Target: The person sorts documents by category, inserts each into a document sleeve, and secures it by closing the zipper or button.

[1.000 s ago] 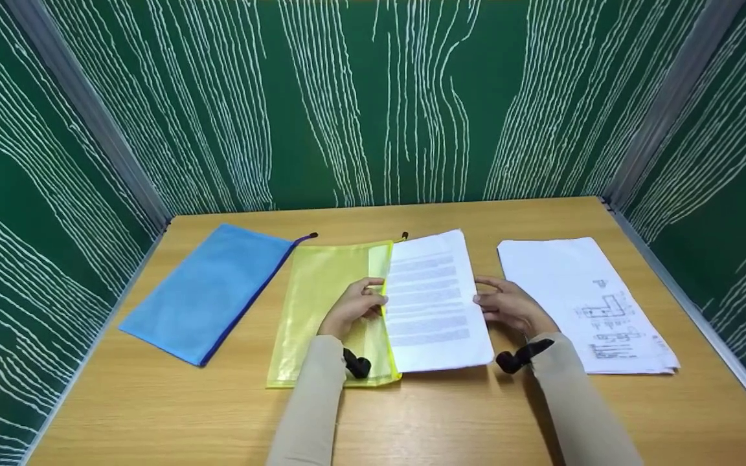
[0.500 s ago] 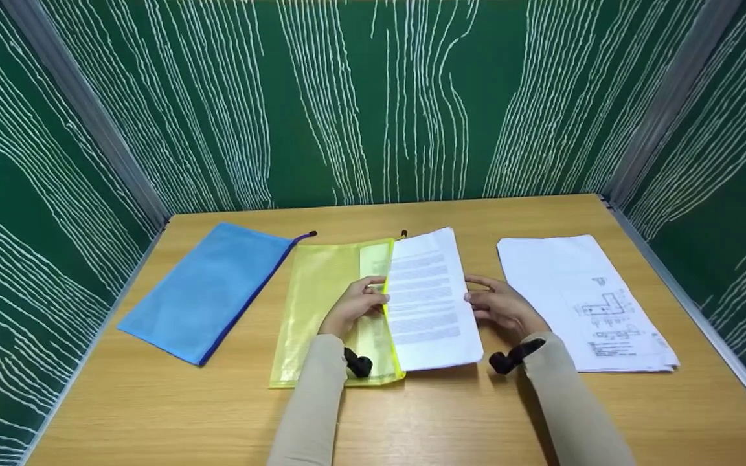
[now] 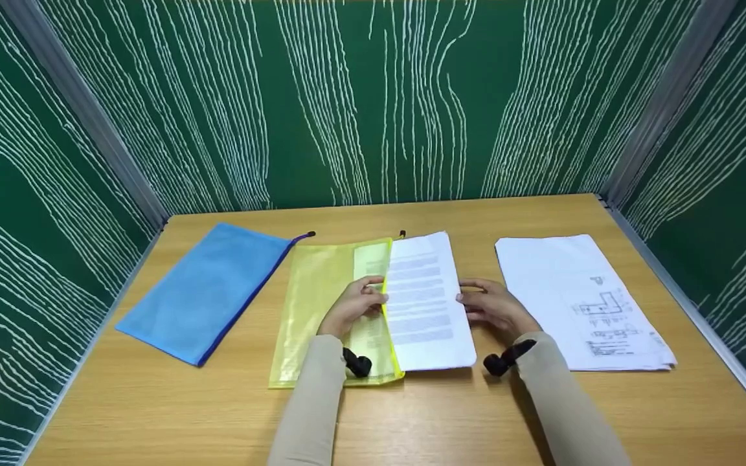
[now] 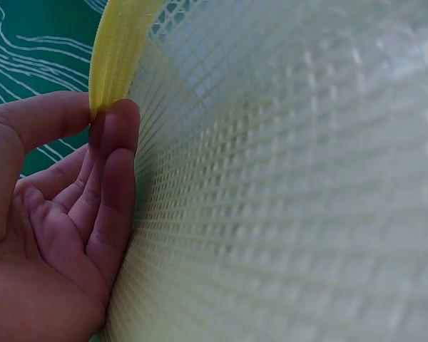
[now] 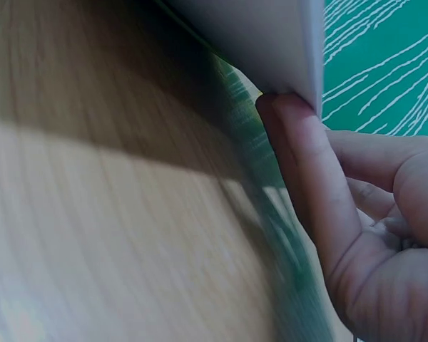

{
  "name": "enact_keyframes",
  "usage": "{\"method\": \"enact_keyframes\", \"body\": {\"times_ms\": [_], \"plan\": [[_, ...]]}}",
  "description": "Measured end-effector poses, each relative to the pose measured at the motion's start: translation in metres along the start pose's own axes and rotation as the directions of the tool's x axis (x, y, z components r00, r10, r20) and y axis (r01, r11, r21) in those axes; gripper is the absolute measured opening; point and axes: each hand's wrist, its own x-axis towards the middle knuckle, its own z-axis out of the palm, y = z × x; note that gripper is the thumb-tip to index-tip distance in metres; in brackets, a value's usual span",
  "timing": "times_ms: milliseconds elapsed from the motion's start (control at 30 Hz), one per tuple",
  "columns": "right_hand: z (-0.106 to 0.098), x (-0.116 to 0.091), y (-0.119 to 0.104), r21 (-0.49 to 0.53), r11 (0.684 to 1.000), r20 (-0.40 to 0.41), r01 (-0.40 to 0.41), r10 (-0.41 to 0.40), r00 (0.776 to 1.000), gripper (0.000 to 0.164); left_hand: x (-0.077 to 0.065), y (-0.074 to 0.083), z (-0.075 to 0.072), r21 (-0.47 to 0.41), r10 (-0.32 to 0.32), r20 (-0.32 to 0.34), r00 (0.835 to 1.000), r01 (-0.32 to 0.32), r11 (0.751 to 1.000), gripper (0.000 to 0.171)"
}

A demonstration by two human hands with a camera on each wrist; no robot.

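A yellow mesh zip pouch (image 3: 315,304) lies at the middle of the table, its zippered mouth facing right. My left hand (image 3: 355,305) pinches the zipper edge (image 4: 118,60) between thumb and fingers. A stack of printed paper (image 3: 421,304) is partly inside the pouch; its left part shows through the mesh. My right hand (image 3: 493,305) grips the stack's right edge, thumb on top and fingers underneath. In the right wrist view the fingertips press the underside of the paper (image 5: 271,43), which is raised over the table.
A blue zip pouch (image 3: 208,294) lies at the left of the table (image 3: 425,427). Another paper stack (image 3: 541,272), its top sheet printed with a drawing, lies at the right. Green panels (image 3: 509,97) with white lines stand around the back and sides.
My right hand has moved left with the paper stack, and more of the stack now shows through the yellow mesh. My left hand stays at the zipper edge.
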Motion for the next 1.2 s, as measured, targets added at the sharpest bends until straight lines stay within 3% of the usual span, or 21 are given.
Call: {"method": "enact_keyframes", "body": {"times_ms": [333,1200], "plan": [[0.009,0.002,0.001,-0.044,0.999,-0.033,0.001,-0.002,0.999,0.061,0.001,-0.001,-0.003,0.041,0.009,0.018,1.000,-0.010,0.999,0.055],[0.032,0.009,0.000,-0.041,0.999,-0.055,0.003,-0.005,0.998,0.058,-0.002,0.002,0.000,0.011,-0.011,-0.004,1.000,0.011,1.000,0.053]]}}
